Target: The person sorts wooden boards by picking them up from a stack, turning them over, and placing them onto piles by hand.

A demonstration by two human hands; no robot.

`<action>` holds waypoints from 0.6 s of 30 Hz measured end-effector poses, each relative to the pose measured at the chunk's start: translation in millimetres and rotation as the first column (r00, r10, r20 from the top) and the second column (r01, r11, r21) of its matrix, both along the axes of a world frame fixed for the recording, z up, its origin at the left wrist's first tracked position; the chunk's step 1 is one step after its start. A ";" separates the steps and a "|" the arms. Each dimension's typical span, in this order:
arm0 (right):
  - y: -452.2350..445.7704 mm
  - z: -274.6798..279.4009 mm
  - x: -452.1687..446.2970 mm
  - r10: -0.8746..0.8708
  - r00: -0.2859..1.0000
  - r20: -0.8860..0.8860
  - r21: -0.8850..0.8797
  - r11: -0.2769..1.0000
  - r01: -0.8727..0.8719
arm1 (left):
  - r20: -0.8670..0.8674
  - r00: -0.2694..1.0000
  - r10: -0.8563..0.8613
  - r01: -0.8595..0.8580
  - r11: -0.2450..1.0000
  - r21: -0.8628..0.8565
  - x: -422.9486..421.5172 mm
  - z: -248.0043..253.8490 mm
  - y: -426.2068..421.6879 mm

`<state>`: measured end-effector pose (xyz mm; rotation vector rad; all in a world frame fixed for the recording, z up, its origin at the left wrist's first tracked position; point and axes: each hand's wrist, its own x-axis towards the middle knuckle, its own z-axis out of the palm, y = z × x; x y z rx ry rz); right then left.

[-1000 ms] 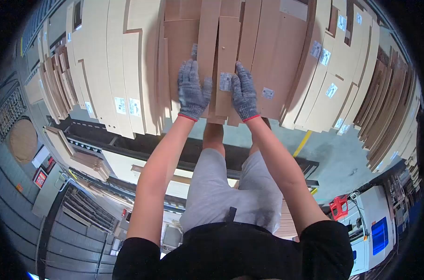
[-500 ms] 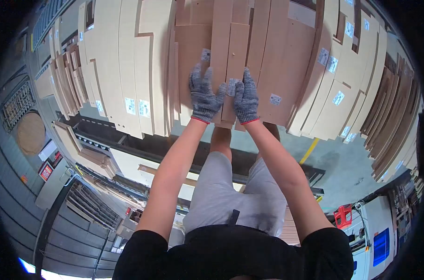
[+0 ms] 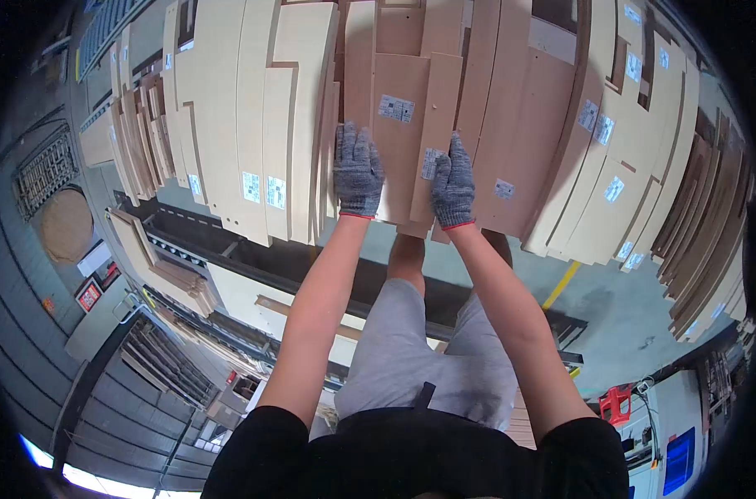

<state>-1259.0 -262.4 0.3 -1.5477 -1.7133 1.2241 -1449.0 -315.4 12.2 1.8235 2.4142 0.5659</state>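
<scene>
My left hand (image 3: 359,170), in a grey knit glove with a red cuff, lies on the lower part of a narrow brown board (image 3: 360,66), fingers stretched out. To its right is a wider brown board (image 3: 397,145) with a white label (image 3: 396,108). My right hand (image 3: 453,185), gloved the same way, rests at the right edge of another narrow labelled board (image 3: 438,100), its fingers extended. The palms and the contact beneath them are hidden.
Pale boards (image 3: 253,108) lie in rows on the left, with more labelled pale boards (image 3: 615,166) on the right. Stacked brown strips (image 3: 698,200) stand farther right. A dark metal frame (image 3: 186,241) runs below, and a yellow line (image 3: 561,284) marks the floor.
The narrow board under my left hand has shifted left, uncovering the wider labelled board. My left hand's spread fingers have come closer together. My right hand stays beside its narrow board.
</scene>
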 end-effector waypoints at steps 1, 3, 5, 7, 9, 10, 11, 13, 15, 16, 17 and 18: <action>1.5 0.9 1.1 0.007 1.000 0.003 -0.010 1.000 -0.007 | -0.044 0.999 -0.020 0.019 1.000 -0.015 -1.0 -4.1 -1.5; 3.2 2.5 1.2 0.025 1.000 0.007 -0.032 0.999 -0.024 | -0.131 0.990 -0.059 0.053 0.997 -0.049 -4.6 -11.4 -6.3; 1.6 0.8 1.3 0.028 0.999 0.022 -0.024 0.999 -0.027 | -0.152 0.984 -0.093 0.081 0.993 -0.083 -0.2 -1.2 -6.1; 3.2 -1.3 0.7 0.022 0.999 0.035 -0.009 1.000 -0.021 | -0.158 0.983 -0.090 0.078 0.993 -0.084 0.5 5.0 -0.1; 0.9 -0.2 -0.2 0.015 0.999 0.043 -0.001 1.000 -0.015 | -0.151 0.988 -0.045 0.035 0.997 -0.065 -2.1 11.8 3.6; -1.2 -1.9 -0.4 0.011 0.999 0.036 -0.009 1.000 -0.011 | -0.153 0.986 -0.064 0.049 0.994 -0.098 -5.3 11.3 1.3; -0.9 -3.4 -1.0 0.006 1.000 0.027 -0.010 1.000 -0.006 | -0.158 0.984 -0.081 0.062 0.990 -0.125 -10.0 10.5 2.2; -2.6 -4.6 -0.8 0.008 0.999 0.035 -0.018 1.000 -0.007 | -0.177 0.979 -0.097 0.069 0.985 -0.159 -15.3 13.5 1.0; -2.4 -7.2 -0.6 0.021 0.998 0.065 -0.010 1.000 -0.021 | -0.216 0.972 -0.088 0.054 0.986 -0.158 -11.2 21.7 4.5; -4.3 -9.8 -0.3 0.027 0.998 0.060 -0.020 0.999 -0.026 | -0.205 0.978 -0.048 0.020 0.990 -0.139 -8.4 25.4 6.8; -6.8 -13.1 1.8 0.033 0.998 0.055 -0.021 0.999 -0.032 | -0.157 0.988 0.001 -0.020 0.992 -0.125 -7.1 24.3 9.1; -4.8 -15.4 2.8 0.036 0.998 0.050 -0.018 0.999 -0.035 | -0.105 0.993 0.045 -0.057 0.993 -0.107 -6.1 19.5 10.8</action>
